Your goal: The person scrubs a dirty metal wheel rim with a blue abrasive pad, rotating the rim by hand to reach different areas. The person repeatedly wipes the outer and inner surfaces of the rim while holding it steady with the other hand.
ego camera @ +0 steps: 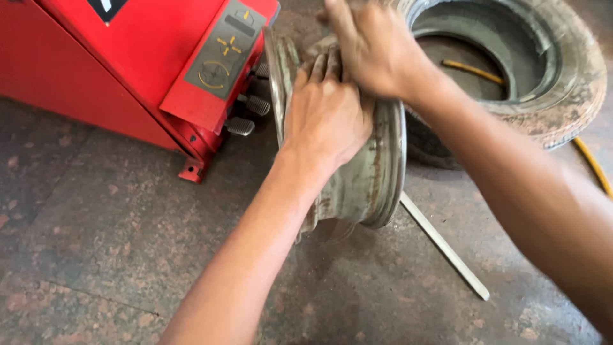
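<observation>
While only the head view is available, it shows most of the scene: a bare steel wheel rim [367, 172] stands upright on its edge on the mottled concrete floor [96, 243], centre of the frame, no tyre on it. The left hand [327, 115] lies over the top of the rim, fingers curled down over its far edge, clamped on the metal. The right hand [370, 48] comes in from the upper right and sits just above the left, pressed onto the rim top too; motion blur hides its fingers, so whether it grips or only rests there cannot be told. Both hands close together, nearly touching.

Red tyre-changing machine [147, 57] fills the upper left, its foot pedals [246, 115] just beside the rim's left flange. A worn, dusty tyre [562, 70] lies flat in the upper right, just behind the rim. A yellow hose [594, 163] runs through the tyre's hole and out along the right edge. A long flat metal bar [444, 246] lies on the floor, lower right, its upper end under the rim.

Progress, as a judgement: tyre and rim are already separate; the rim is off the machine and being steadied on the floor, nothing mounted on it.
</observation>
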